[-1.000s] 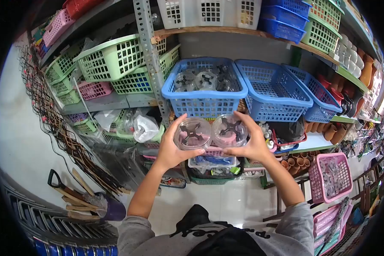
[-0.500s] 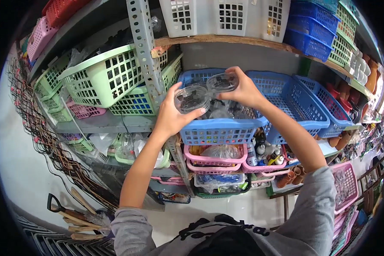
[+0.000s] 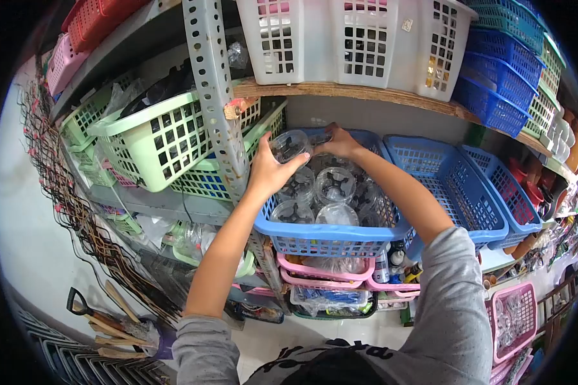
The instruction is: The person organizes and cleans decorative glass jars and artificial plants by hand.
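My left hand [image 3: 273,168] is closed around a round clear plastic container [image 3: 290,147], held tilted over the left back part of a blue basket [image 3: 334,232]. At the back of the same basket, my right hand [image 3: 341,144] grips another clear plastic container [image 3: 317,138], mostly hidden by the fingers and the first container. Several more clear round containers with dark shapes visible in them, such as one clear container [image 3: 335,185], lie in the basket below both hands.
More blue baskets [image 3: 453,192] stand to the right. A perforated metal post [image 3: 207,77] rises at the left beside a light green basket [image 3: 160,138]. White baskets [image 3: 315,42] sit on the wooden-edged shelf [image 3: 359,94] above. Pink baskets [image 3: 324,277] are below.
My right hand has lowered its container toward the back of the blue basket. My left hand still holds its container, now tilted. The view has shifted, showing more containers in the basket.
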`<state>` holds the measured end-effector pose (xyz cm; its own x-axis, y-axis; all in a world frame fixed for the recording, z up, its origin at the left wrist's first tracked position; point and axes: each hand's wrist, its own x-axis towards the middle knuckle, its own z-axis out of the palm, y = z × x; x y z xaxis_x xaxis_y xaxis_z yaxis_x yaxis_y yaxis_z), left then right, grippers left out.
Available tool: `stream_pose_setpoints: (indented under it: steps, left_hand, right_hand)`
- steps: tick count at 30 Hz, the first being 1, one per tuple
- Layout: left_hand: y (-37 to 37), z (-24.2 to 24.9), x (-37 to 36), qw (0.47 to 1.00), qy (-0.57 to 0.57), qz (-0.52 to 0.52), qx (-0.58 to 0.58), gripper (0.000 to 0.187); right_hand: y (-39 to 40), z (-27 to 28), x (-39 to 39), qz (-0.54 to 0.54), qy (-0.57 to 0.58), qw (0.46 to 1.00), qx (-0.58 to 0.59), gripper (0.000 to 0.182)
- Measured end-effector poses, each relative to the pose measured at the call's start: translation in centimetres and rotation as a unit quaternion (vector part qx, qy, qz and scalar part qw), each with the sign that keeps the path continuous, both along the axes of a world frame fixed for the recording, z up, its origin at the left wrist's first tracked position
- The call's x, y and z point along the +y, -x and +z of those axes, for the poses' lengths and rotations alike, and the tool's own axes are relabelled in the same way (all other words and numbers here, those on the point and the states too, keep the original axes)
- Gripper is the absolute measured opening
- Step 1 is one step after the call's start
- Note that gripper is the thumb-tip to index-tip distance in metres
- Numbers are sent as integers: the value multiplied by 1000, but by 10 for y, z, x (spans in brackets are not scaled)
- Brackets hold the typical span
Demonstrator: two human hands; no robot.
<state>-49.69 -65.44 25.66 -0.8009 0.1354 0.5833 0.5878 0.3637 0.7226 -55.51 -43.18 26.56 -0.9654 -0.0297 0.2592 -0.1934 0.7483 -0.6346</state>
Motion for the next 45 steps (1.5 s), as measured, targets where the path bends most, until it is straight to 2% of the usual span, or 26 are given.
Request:
stream_pose_setpoints:
  steps: [2,4,9,11,15,17,20,24,26,27,28,29,30,32,34,36,37,38,42,43,45]
  left_hand:
    - [4,-2,5,1000,-3,22,3,97]
    - [16,-9,8,998,-3,45,38,99]
    - [21,-15,7,998,11,61,11,100]
    - [18,-13,6,998,17,64,5,101]
    - [20,-16,4,998,16,53,-14,102]
    - [20,-15,5,998,21,56,2,102]
    - [22,-18,5,999,16,42,-6,102]
    - [18,-16,3,999,19,38,-23,101]
    - [20,-17,4,999,19,32,-13,102]
    - [19,-15,5,999,20,29,-12,102]
    - [17,-12,7,999,0,-15,-42,102]
    - [16,-10,10,995,-21,-59,-72,102]
    - [20,-13,14,999,35,-22,-33,103]
    - [9,6,20,997,74,-26,0,103]
    - [17,14,29,988,140,5,66,104]
    - [27,21,39,987,156,9,33,106]
    - [24,29,44,988,155,5,17,107]
    - [27,29,49,988,147,-13,45,117]
    - [30,23,70,982,132,-21,135,125]
    - [32,24,72,982,131,-24,135,125]
    - [34,27,76,987,108,-45,109,126]
  right_hand:
    - [22,-7,0,14,-20,1000,-16,121]
    - [49,-15,-1,-4,-90,996,-5,126]
    - [75,-23,-19,4,-135,991,-18,135]
    - [91,-28,-23,5,-174,983,-56,140]
    - [101,-40,-30,-4,-135,989,-56,141]
    - [98,-38,-32,-40,-128,986,-99,140]
    - [116,-53,-31,-78,-180,979,-53,135]
    - [108,-46,-30,-81,-194,975,-73,129]
    - [100,-37,-20,-68,-179,981,-1,113]
    - [123,-43,-4,-71,-178,981,-1,113]
    - [165,-54,19,47,28,998,28,100]
    - [188,-61,35,163,231,958,57,87]
    - [132,-25,42,159,230,958,59,87]
    - [11,53,-1,170,125,974,-81,82]
    - [-14,61,0,201,164,961,-95,81]
    - [-26,57,4,230,201,946,-109,81]
    - [-29,52,5,218,104,969,-55,85]
    - [-32,48,7,203,6,979,0,90]
    - [-45,41,12,152,-6,987,47,100]
    - [-50,41,14,149,-7,988,47,100]
    - [-60,40,14,113,92,989,16,99]
